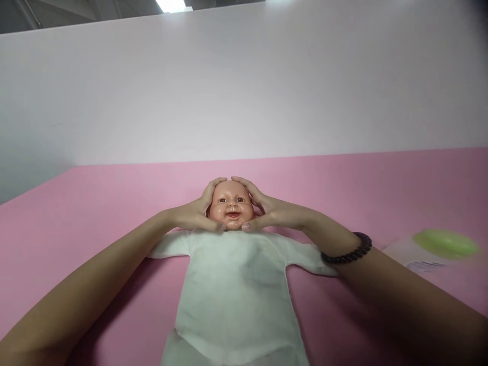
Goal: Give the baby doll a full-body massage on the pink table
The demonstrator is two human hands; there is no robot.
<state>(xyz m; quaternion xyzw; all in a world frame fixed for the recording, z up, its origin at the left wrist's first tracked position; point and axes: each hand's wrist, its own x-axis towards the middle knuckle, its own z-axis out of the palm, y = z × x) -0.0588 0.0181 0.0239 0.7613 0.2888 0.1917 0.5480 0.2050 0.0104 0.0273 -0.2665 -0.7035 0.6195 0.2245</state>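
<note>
A baby doll (232, 284) with a white cloth body and a hard plastic head lies on its back, head away from me. My left hand (202, 211) cups the left side of the doll's head, thumb along the jaw and fingers up toward the crown. On the other side, my right hand (267, 208) holds the head the same way, its thumb by the chin. The fingertips of both hands almost meet above the forehead. The doll's lower end runs out of the bottom of the view.
Under the doll is a pink surface (125, 198), bordered at the back by a plain white wall (244, 91). At the right, beyond my right forearm, lies a pale, blurred item with a green lid (446, 244). A dark beaded bracelet (348, 251) circles my right wrist.
</note>
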